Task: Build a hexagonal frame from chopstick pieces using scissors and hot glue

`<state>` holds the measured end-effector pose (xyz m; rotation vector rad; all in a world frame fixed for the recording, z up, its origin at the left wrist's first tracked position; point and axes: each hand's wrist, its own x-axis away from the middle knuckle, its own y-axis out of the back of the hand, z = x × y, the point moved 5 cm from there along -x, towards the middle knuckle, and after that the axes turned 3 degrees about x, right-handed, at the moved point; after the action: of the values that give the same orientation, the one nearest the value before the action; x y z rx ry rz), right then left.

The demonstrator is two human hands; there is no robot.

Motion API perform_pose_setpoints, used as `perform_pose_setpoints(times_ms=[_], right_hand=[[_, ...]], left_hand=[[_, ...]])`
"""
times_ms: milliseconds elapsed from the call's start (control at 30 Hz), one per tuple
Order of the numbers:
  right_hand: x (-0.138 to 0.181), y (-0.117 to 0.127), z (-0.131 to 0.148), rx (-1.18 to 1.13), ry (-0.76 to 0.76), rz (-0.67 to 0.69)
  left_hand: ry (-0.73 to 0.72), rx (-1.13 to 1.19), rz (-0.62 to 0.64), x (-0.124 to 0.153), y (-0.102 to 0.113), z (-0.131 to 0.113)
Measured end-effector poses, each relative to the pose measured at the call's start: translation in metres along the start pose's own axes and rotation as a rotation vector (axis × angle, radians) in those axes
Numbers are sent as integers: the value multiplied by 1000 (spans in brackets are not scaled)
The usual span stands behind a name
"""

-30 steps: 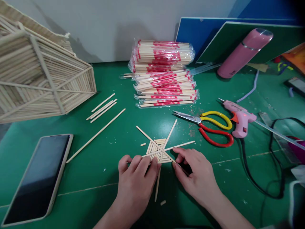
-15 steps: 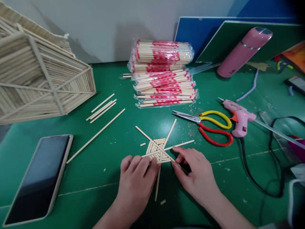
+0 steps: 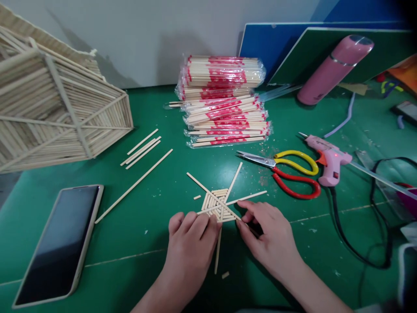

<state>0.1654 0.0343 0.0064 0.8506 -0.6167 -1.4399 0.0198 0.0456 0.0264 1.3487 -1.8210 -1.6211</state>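
Note:
A flat star of crossed chopsticks [image 3: 224,203], with short cut pieces laid in rows between the arms, lies on the green table in front of me. Curled over its lower left edge, the fingers of my left hand [image 3: 192,248] hold one arm and the near rim. My right hand [image 3: 270,232] pinches the lower right arm, its thumb at the stick's end and a fingertip near the arm above. Both hands cover parts of the stick ends. Small offcuts [image 3: 225,274] lie close by.
Scissors [image 3: 273,161] and a pink glue gun [image 3: 330,158] with its cord lie to the right. Wrapped chopstick bundles [image 3: 224,104] are stacked behind. Leftward are loose sticks [image 3: 135,184], a phone [image 3: 58,245] and a large stick-built structure [image 3: 65,104]. A pink bottle [image 3: 335,71] stands back right.
The view has shifted slightly, so everything sits a little further right. Both hands keep their places on the chopstick star, with no clear movement against it.

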Motion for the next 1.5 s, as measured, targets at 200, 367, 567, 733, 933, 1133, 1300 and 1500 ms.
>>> perform_pose_setpoints(times_ms=[200,367,567,733,933,1133,1300,1500], right_hand=[[0,1,0,-2,-3,-11],[0,0,0,5,20,-30],[-1,1,0,40,30,-30],[-1,1,0,39,25,-25],[-1,0,0,31,19,-9],[-1,1,0,31,19,-1],[-1,1,0,29,14,1],[-1,0,0,19,12,-3]], left_hand=[[2,-1,43,-2,1,0],[23,28,85,-2,-2,1],[45,30,80,-4,-2,1],[44,32,84,-6,-1,1],[45,43,112,-6,-1,2],[51,48,123,-9,0,2],[38,47,113,-9,0,1],[45,37,157,-8,-2,1]])
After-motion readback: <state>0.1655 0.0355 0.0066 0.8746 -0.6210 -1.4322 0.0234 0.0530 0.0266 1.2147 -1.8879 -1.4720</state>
